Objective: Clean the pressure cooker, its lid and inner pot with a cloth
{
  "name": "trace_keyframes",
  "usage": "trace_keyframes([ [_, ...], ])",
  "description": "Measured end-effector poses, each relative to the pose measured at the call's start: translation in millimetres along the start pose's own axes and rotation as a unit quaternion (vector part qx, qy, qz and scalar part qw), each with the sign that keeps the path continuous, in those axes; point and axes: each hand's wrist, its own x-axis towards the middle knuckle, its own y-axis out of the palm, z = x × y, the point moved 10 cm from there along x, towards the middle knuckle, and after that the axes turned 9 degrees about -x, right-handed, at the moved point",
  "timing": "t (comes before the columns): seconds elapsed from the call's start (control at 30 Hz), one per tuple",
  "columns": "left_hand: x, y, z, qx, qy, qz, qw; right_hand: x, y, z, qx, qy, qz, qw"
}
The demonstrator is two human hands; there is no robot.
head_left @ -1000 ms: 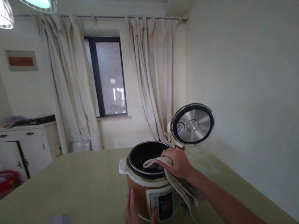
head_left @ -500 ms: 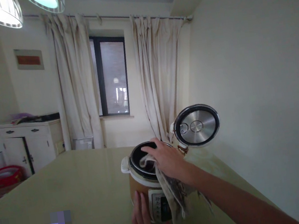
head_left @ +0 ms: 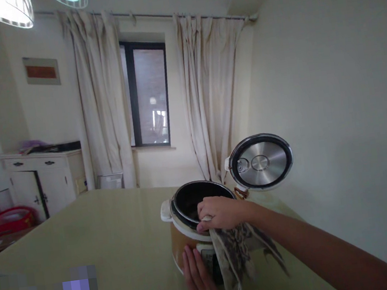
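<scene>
An electric pressure cooker (head_left: pixel 178 249) with a tan body and white rim stands on the table, its dark inner pot (head_left: pixel 194 193) uncovered. The round metal-lined lid (head_left: pixel 260 162) is tipped up on its hinge at the right. My right hand (head_left: pixel 220 213) is closed around a grey-beige patterned cloth (head_left: pixel 234 253) at the pot's near right rim; the cloth hangs down over the cooker's front and partly covers the control panel (head_left: pixel 208 259). My left hand (head_left: pixel 201 282) lies with fingers stretched against the front of the body, left of the panel.
The pale green table (head_left: pixel 120 235) runs up to a wall (head_left: pixel 333 98) on the right. Behind it are curtains (head_left: pixel 100 100) and a window (head_left: pixel 151 93). A white cabinet (head_left: pixel 55 177) and a red basket (head_left: pixel 7 222) are at the left.
My right hand has drawn back from over the pot to its near rim, and its fingers have closed on the cloth. My left hand stays against the cooker. The view has shifted slightly.
</scene>
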Motion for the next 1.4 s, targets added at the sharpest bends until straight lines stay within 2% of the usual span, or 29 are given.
trace_keyframes([
  [0.1, 2.8, 3.3, -7.8, 0.006, -0.007, -0.011, 1.000, -2.8, -1.0, 12.1, -0.064, -0.046, 0.009, 0.997],
  [0.3, 7.4, 7.2, -18.3, 0.015, -0.029, -0.019, 0.999, -11.0, -11.6, 35.0, -0.259, -0.076, -0.067, 0.960],
  [0.6, 6.3, 11.0, -16.7, 0.019, -0.036, 0.009, 0.999, -17.4, -29.6, 37.8, -0.354, -0.082, -0.158, 0.918],
  [0.7, 5.6, 9.8, -15.8, 0.021, -0.033, 0.001, 0.999, -18.8, -49.9, 24.2, -0.352, -0.050, -0.185, 0.916],
  [0.8, 8.4, 7.0, -14.9, 0.021, -0.019, -0.015, 0.999, -24.1, -87.4, -0.5, -0.348, 0.016, -0.230, 0.909],
  [0.87, 14.0, 5.3, -12.9, 0.023, -0.011, -0.019, 1.000, -32.5, -114.0, -10.8, -0.360, 0.036, -0.274, 0.891],
  [0.97, 27.1, 5.3, -8.2, 0.019, -0.008, -0.003, 1.000, -52.6, -143.8, -11.6, -0.382, 0.031, -0.347, 0.856],
  [1.07, 37.6, 8.6, -2.0, -0.003, -0.022, 0.028, 0.999, -74.8, -154.4, -4.3, -0.372, 0.017, -0.397, 0.839],
  [1.2, 42.5, 11.2, 9.2, -0.029, -0.037, 0.083, 0.995, -94.7, -149.4, 9.9, -0.365, -0.010, -0.427, 0.827],
  [1.27, 51.5, -1.1, 13.6, -0.046, -0.027, 0.089, 0.995, -99.4, -145.6, 17.0, -0.368, -0.022, -0.430, 0.824],
  [1.3, 60.4, -13.8, 15.1, -0.055, -0.023, 0.079, 0.995, -101.1, -143.9, 21.1, -0.371, -0.030, -0.430, 0.823],
  [1.33, 72.5, -30.5, 14.9, -0.064, -0.018, 0.061, 0.996, -102.7, -141.9, 26.1, -0.373, -0.041, -0.429, 0.822],
  [1.4, 104.4, -77.7, 9.2, -0.068, -0.013, -0.016, 0.997, -105.8, -136.3, 39.1, -0.375, -0.079, -0.427, 0.819],
])
